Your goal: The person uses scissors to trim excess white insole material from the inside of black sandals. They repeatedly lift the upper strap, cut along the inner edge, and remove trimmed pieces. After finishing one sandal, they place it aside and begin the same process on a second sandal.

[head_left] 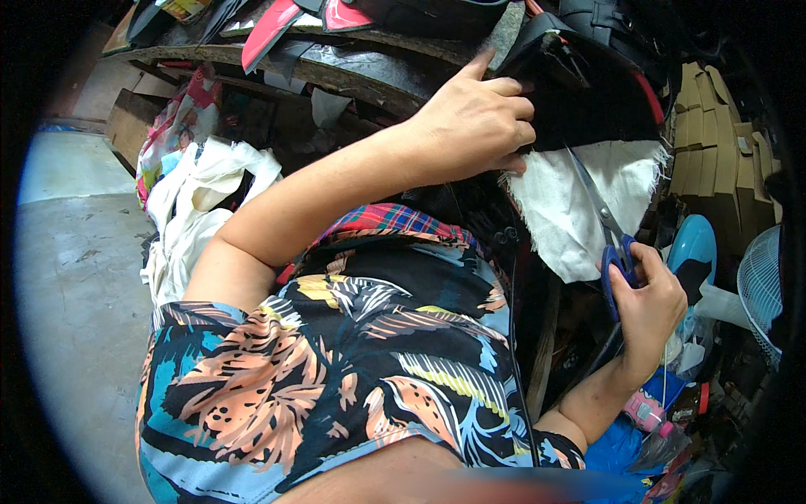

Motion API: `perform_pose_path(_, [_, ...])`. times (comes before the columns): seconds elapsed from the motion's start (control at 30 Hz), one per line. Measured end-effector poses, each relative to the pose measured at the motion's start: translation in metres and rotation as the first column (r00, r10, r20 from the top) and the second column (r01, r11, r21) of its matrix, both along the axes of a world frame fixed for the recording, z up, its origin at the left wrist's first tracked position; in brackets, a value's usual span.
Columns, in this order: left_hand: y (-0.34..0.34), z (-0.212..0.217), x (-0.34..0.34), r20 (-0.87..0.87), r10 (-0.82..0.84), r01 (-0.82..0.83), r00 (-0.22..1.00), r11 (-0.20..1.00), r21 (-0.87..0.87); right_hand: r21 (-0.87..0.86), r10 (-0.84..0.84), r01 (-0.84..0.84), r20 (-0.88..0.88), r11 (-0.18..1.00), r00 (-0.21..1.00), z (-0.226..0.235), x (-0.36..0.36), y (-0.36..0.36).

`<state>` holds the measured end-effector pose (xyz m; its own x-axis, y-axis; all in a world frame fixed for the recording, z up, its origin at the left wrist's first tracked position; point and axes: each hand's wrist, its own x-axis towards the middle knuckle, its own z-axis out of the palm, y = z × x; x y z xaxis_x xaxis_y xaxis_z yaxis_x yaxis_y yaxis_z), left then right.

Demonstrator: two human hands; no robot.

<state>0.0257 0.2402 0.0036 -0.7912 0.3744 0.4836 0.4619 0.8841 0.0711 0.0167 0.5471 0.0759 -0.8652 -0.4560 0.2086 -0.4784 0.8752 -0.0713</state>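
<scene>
My right hand (pixel 645 294) grips a pair of scissors (pixel 603 208) by its blue handles. The blades point up and away, lying over a frayed white cloth (pixel 564 220) with their tips at the line where it meets a black piece (pixel 579 109). The white cloth hangs down from that black piece. My left hand (pixel 487 118) is closed at the left edge of the black piece, fingers curled there; some fingertips are hidden. A red edge shows along the black piece's right side.
A worn workbench (pixel 353 71) with pink and black pieces (pixel 273 34) runs along the far side. White cloths (pixel 201 202) are heaped at left. Stacked cardboard (pixel 714 143), a fan (pixel 762 286) and a pink bottle (pixel 645 412) stand at right.
</scene>
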Motion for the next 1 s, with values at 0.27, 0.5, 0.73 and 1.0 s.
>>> perform_pose_path(0.27, [0.001, -0.018, -0.007, -0.146, 0.019, -0.009, 0.989, 0.998, 0.066, -0.07, 0.091, -0.091, -0.012, 0.993, 0.996, -0.003, 0.001, -0.006])
perform_pose_path(0.5, [0.0, -0.026, -0.011, -0.196, 0.003, 0.066, 0.981, 0.936, 0.346, 0.013, 0.165, -0.164, -0.049, 0.986, 0.985, -0.003, 0.0, -0.022])
perform_pose_path(0.73, [0.001, -0.025, -0.011, -0.23, -0.012, 0.094, 0.973, 0.932, 0.351, 0.036, 0.228, -0.225, -0.109, 0.974, 0.968, -0.009, -0.001, -0.041])
perform_pose_path(1.0, [-0.003, 0.003, 0.009, -0.342, 0.067, 0.029, 0.937, 0.963, 0.269, 0.102, 0.213, -0.208, -0.044, 0.973, 0.976, -0.005, 0.001, -0.027])
